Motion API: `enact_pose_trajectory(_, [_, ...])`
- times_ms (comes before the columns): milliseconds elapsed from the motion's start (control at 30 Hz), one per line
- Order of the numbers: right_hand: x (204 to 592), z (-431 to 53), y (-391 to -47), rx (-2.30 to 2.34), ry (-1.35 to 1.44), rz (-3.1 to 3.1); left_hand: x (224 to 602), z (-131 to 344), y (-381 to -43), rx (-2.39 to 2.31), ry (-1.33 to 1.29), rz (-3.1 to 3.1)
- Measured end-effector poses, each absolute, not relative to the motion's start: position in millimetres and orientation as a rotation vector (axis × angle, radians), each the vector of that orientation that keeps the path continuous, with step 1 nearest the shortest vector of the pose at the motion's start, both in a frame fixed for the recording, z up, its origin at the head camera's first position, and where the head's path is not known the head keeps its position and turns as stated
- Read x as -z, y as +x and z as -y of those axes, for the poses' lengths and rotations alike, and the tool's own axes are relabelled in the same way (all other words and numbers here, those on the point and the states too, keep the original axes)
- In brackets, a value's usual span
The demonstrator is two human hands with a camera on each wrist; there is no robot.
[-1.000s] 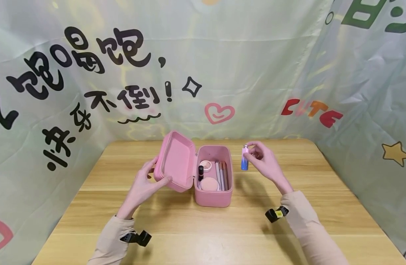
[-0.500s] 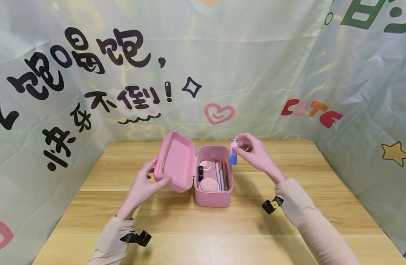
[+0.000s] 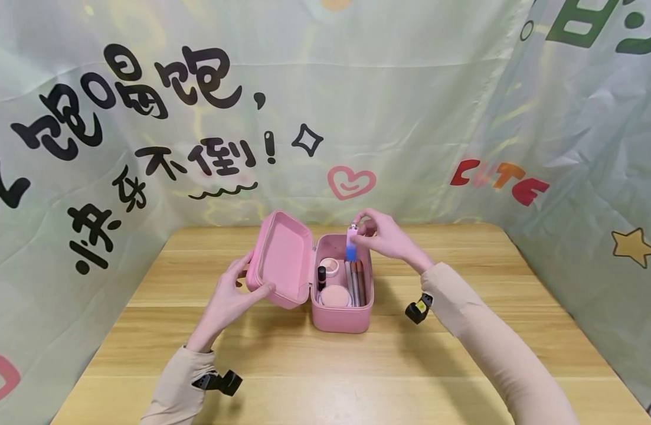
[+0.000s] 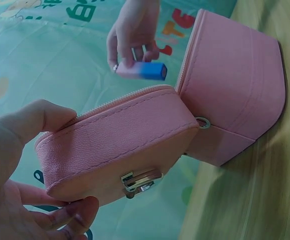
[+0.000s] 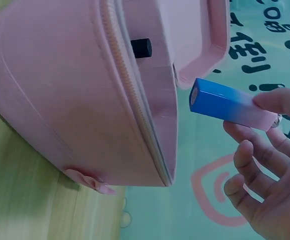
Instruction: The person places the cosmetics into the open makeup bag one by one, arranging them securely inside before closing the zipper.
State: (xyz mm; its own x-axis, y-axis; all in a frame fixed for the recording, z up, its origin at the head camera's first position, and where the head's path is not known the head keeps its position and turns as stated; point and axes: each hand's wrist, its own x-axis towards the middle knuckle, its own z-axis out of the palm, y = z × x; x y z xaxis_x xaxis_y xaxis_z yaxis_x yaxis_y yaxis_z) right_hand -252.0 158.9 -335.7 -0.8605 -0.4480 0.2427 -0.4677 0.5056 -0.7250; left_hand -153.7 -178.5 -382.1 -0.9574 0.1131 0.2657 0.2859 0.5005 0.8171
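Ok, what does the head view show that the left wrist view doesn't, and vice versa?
Of the two, only the head view shows pens, a black-capped tube and a round compact inside the pink case. Only the left wrist view clearly shows the metal buckle on the lid. Both show the case, the left hand gripping its lid, and the right hand holding the blue-and-pink stick.

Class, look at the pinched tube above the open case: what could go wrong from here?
The right hand pinches the blue-and-pink tube above the case; should the fingers slip, it might drop onto the slim sticks inside.

The left hand holds the lid tilted; letting go could let it swing or jolt the case.
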Motion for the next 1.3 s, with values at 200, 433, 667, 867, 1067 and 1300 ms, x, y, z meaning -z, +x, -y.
enact_pose_trajectory(200, [335.8,-144.1,-263.6,-1.283,0.934,2.829,382.6,178.9,-154.3,1.431,-0.345,2.571])
enact_pose_trajectory(433, [337.8,-127.8,-273.3,-1.102,0.947,3.068,382.1,178.9,-155.0,1.422,-0.344,2.576])
enact_pose_trajectory(667, [342.0,-112.6,-279.0,-0.804,0.942,3.177,381.7,178.9,-155.2,1.419,-0.345,2.577])
enact_pose_trajectory(867, [351.4,-102.2,-278.4,-0.713,0.971,3.249,381.3,179.2,-154.7,1.417,-0.342,2.580])
enact_pose_trajectory(1067, [356.4,-96.5,-276.3,-0.539,0.954,3.273,381.4,179.3,-154.8,1.423,-0.344,2.578])
enact_pose_trajectory(1300, [359.7,-91.4,-274.9,-0.392,0.942,3.293,381.6,179.1,-154.7,1.419,-0.342,2.579])
